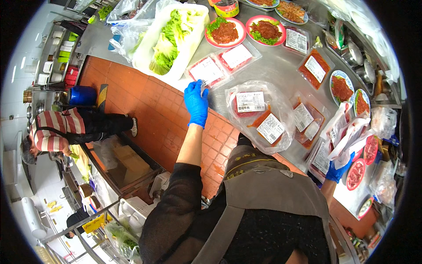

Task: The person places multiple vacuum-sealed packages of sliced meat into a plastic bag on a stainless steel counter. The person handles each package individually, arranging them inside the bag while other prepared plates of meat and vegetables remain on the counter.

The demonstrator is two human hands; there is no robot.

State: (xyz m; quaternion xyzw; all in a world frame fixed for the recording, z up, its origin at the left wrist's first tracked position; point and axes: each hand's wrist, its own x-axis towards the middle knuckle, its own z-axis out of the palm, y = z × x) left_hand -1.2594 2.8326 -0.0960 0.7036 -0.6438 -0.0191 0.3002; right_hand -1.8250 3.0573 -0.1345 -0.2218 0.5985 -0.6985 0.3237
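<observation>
My left hand (196, 105), in a blue glove, reaches to the table's front edge, its fingers closed on the near corner of a clear meat pack (205, 71) with a white label. A second labelled meat pack (236, 57) adjoins it on the right. At the far right my right hand (338, 170), also gloved in blue, grips a bunch of white and red plastic packaging (345, 138); some of its fingers are hidden. Between my hands lie a clear bag (281, 112) with labelled meat packs and a pack of meat in red sauce (303, 116).
A white tub (143, 57) of lettuce (167, 48) stands left on the steel table. Plates of marinated meat (225, 33) line the back, with more plates (341, 88) at right. Raw meat plates (356, 174) sit beyond my right hand. A person (61, 127) in stripes stands at left.
</observation>
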